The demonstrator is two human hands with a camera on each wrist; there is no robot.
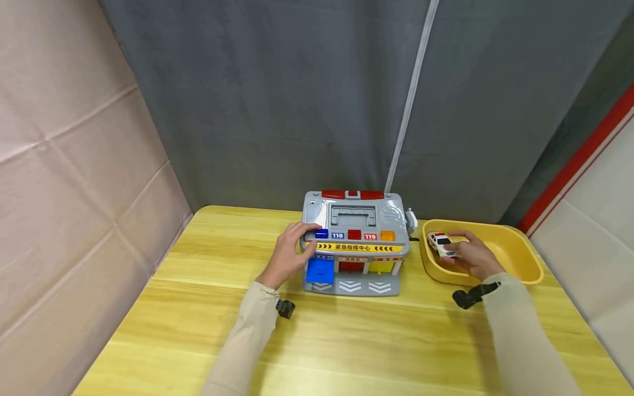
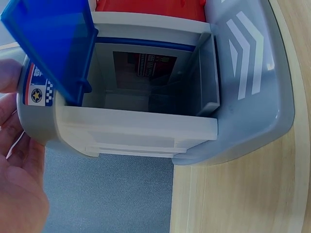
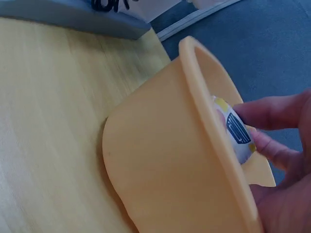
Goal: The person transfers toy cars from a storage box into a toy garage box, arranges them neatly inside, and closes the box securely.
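A grey toy emergency station (image 1: pixel 354 242) stands on the table, its blue garage door (image 1: pixel 320 270) swung up and out. My left hand (image 1: pixel 292 250) holds the roof's left front corner, thumb at the front edge and a fingertip by the blue button (image 1: pixel 322 234). Behind the raised door, the left wrist view shows the hollow garage bay (image 2: pixel 141 82). On the right, my right hand (image 1: pixel 473 256) pinches a white toy car (image 1: pixel 440 243) between thumb and fingers, inside the left end of a yellow bin (image 1: pixel 532 267). In the right wrist view, the bin's rim partly hides the car (image 3: pixel 238 131).
Red and yellow garage doors, the red door (image 1: pixel 350 267) and the yellow door (image 1: pixel 381 267), sit closed beside the blue one. A grey ramp base (image 1: pixel 351 287) juts out in front. A grey curtain (image 1: pixel 277 110) hangs behind the wooden table (image 1: pixel 371 341).
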